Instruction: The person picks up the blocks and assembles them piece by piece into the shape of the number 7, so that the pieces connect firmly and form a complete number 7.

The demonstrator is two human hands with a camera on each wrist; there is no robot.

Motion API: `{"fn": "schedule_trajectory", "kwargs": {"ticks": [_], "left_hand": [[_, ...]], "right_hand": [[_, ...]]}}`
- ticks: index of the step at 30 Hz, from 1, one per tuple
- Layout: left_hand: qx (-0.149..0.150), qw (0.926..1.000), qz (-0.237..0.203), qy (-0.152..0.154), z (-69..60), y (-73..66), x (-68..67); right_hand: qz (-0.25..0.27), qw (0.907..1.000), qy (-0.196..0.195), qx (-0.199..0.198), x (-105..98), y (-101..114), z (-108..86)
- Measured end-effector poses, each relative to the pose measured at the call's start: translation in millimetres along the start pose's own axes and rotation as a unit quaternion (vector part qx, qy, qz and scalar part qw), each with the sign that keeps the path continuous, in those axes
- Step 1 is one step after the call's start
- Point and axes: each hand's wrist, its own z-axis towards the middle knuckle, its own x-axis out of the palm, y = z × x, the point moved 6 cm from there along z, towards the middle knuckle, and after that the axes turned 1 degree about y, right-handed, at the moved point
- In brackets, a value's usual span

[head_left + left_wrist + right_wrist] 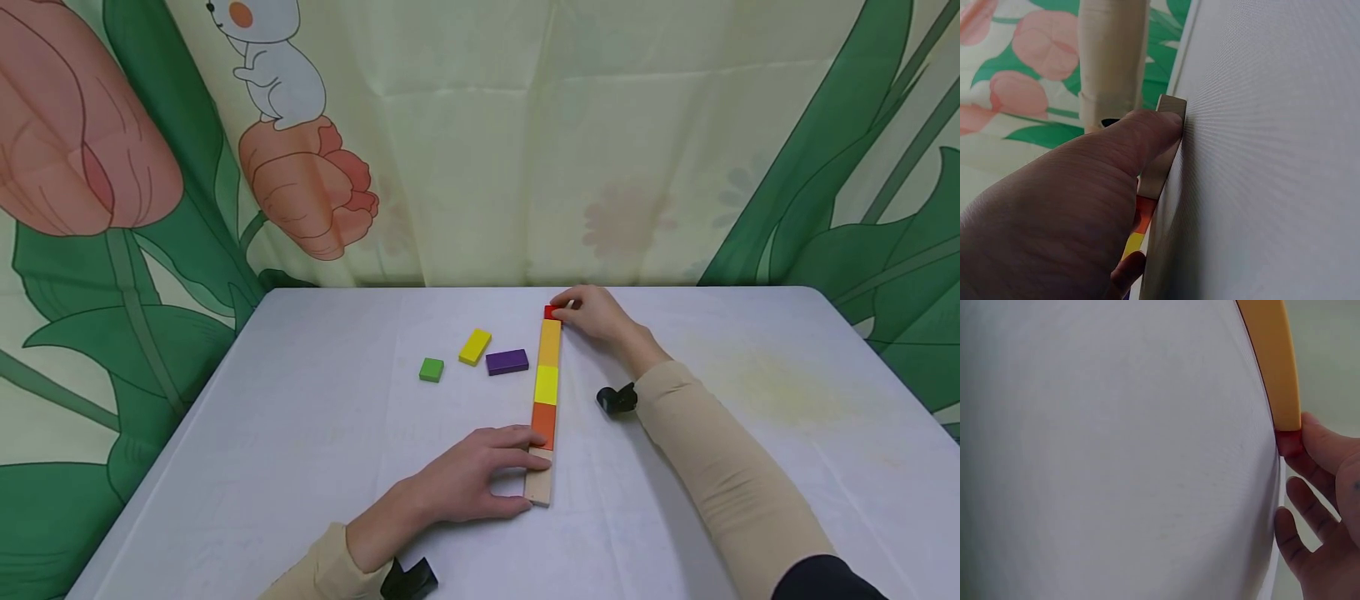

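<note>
A straight row of flat blocks runs away from me on the white table. From near to far it has a plain wooden block (538, 487), an orange block (543, 427), a yellow block (547, 385), a light-orange block (550, 342) and a small red block (550, 312). At the near end, my left hand (468, 475) holds the plain block between thumb and fingers, its index finger reaching the orange one. The thumb (1157, 128) lies on the plain block in the left wrist view. My right hand (596, 315) pinches the red block (1289, 442) at the far end.
Left of the row lie a purple block (507, 362), another yellow block (475, 347) and a green block (431, 370). The white-covered table (300, 433) ends at the back against a printed curtain (465, 167). Each wrist carries a black camera (617, 399).
</note>
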Motion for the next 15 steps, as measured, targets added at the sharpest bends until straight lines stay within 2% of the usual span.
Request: {"fn": "schedule_trajectory", "kwargs": {"ticks": [15], "left_hand": [[-0.015,0.9998,0.002,0.009,0.0,0.2,-0.2]], "right_hand": [[-0.003,1.0,0.007,-0.005,1.4,1.0,-0.1]]}}
